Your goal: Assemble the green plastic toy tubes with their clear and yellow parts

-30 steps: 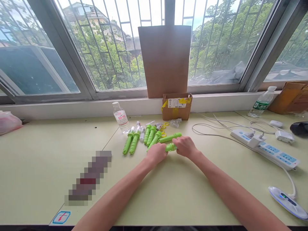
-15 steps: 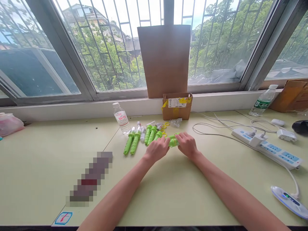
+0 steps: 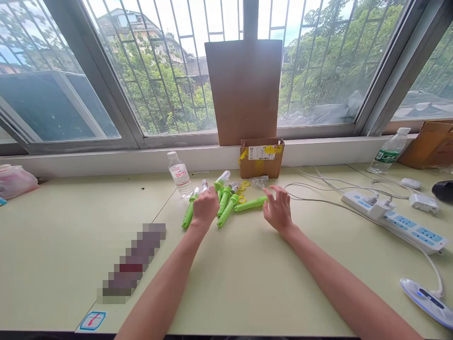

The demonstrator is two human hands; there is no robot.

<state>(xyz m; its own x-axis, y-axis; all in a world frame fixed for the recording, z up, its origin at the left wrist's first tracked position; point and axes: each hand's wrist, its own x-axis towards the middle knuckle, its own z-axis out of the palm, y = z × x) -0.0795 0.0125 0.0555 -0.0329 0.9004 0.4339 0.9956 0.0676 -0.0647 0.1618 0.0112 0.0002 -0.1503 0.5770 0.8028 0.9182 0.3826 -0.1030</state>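
My left hand [image 3: 206,208] is closed round a green tube with a clear cap [image 3: 222,178], whose top sticks out above the fingers. My right hand [image 3: 278,208] has its fingers apart, beside the right end of a green tube lying on the table [image 3: 251,204]. Between the hands, more green tubes [image 3: 228,211] lie at a slant, with yellow rings [image 3: 241,199] and clear plastic pieces [image 3: 259,181] behind them. Left of my left hand lies another green tube with a clear cap [image 3: 188,215].
A water bottle [image 3: 180,175] stands behind the tubes and a small cardboard box [image 3: 262,164] by the wall. On the right are a power strip [image 3: 406,224], white cables, a second bottle [image 3: 387,153] and a white device [image 3: 426,302]. A blurred dark patch [image 3: 136,262] is at left.
My left hand has moved left and closed on another tube. The green tube that both hands held now lies on the table, and my right hand has opened beside it.
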